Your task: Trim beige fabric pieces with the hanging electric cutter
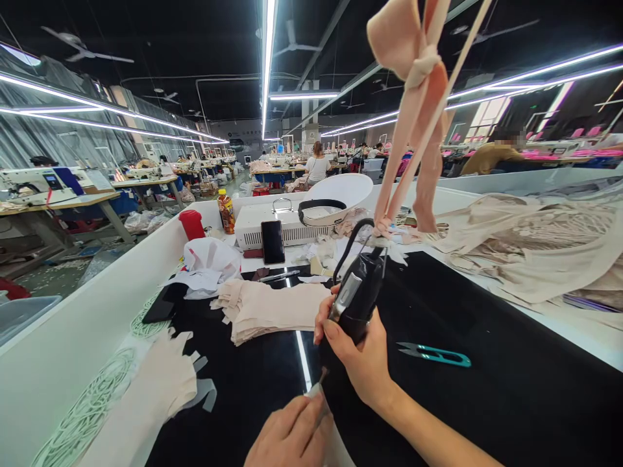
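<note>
My right hand (363, 360) is wrapped around a black handheld electric tool (360, 298) with a silver plate and a black cord. It hangs from knotted pale pink fabric strips (423, 97). Below it, my left hand (292, 431) has its fingers closed on a pale fabric piece (335, 444) over the black tabletop (438, 415). Part of that piece is hidden by the hand. Just beyond lies a stack of beige fabric pieces (277, 308). To the right of my right hand rest teal thread snips (435, 355).
Left are more cut pieces (160, 383) and pale green cord bundles (90, 408). A phone (272, 242), white metal box (250, 224), bottle (226, 211) and white visor (341, 191) stand at the back. Beige fabric (530, 246) is heaped right. People sit at sewing tables beyond.
</note>
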